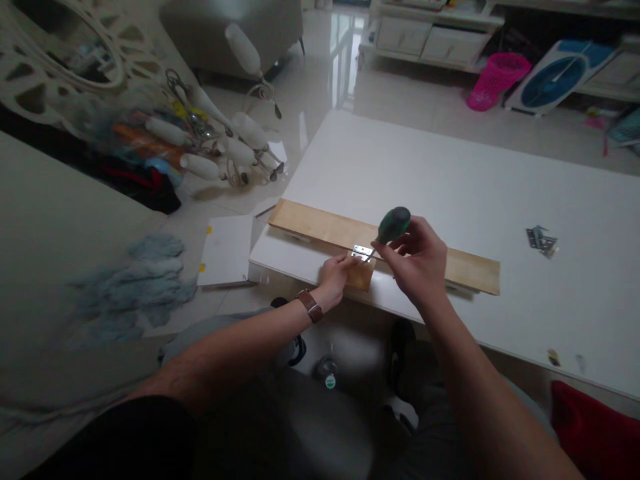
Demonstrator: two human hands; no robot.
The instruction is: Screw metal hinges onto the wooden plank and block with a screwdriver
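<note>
My right hand [417,260] is closed around a screwdriver [394,225] with a dark green and black handle. The shaft slants down to a shiny metal hinge [363,251], where its tip meets the plate. This hinge lies across a long wooden board [320,225] and a small wooden block [359,276] at the board's near edge. My left hand [336,277], with a brown strap on the wrist, has its fingers drawn together at the hinge and the block's left side. Whatever is between those fingertips is hidden.
Under the board is a large white panel [450,167], with a small pile of metal hardware [542,241] at right. A white lamp fixture [235,150] and a grey cloth [135,287] lie leftward. Below stands a clear bottle [327,370]; a red cloth [590,433] is lower right.
</note>
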